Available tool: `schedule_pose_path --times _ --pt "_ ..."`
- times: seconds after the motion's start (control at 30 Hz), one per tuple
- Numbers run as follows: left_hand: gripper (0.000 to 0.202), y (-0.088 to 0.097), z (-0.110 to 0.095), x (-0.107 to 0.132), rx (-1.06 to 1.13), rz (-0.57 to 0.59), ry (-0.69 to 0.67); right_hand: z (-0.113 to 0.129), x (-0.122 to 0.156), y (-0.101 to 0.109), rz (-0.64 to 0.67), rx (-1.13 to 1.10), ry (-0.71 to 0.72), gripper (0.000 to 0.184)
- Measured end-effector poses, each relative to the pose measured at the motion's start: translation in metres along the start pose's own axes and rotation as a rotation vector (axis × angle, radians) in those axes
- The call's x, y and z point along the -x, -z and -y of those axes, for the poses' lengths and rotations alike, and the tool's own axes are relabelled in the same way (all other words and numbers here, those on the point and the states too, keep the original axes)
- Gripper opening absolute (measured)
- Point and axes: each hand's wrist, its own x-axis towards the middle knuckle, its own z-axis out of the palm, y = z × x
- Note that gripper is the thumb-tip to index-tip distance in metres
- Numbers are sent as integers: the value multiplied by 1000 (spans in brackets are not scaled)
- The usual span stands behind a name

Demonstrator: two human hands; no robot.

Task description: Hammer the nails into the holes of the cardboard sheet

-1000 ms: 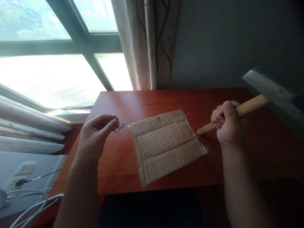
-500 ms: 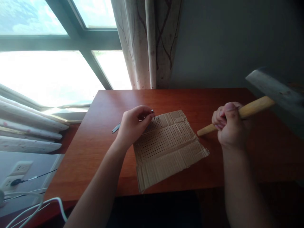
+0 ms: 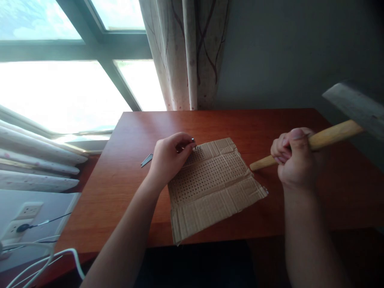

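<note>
With thumb and fingers pinched, my left hand (image 3: 169, 158) holds a nail (image 3: 193, 140) upright over the far left part of a cardboard sheet (image 3: 207, 216). Rows of small punched holes cover much of that sheet; whether the nail's tip has entered it I cannot tell. Wrapped round the wooden handle of a hammer (image 3: 333, 136), my right hand (image 3: 295, 158) is raised to the right of the cardboard. The hammer's head is up at the right edge, partly cut off. Several loose nails (image 3: 147, 160) lie on the table just left of my left hand.
The brown wooden table (image 3: 120, 208) stands beside a bright window (image 3: 60, 96) with curtains (image 3: 192, 56). At the lower left are a wall socket (image 3: 22, 228) with a black plug and white cables (image 3: 72, 252). A grey wall (image 3: 285, 56) rises behind the table.
The hammer and my right hand have shifted slightly to the right, the head moving further toward the frame's edge. My left hand keeps its pinch on the nail in nearly the same place.
</note>
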Motion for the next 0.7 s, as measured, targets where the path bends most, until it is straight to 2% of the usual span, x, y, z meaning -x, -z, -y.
schedule_pose_path --times 0.3,0.7 --pt "12 0 0 0 -13 -1 -5 1 1 0 -8 49 -3 42" --pt "13 0 0 0 -16 -2 -19 1 1 -2 4 -16 12 38"
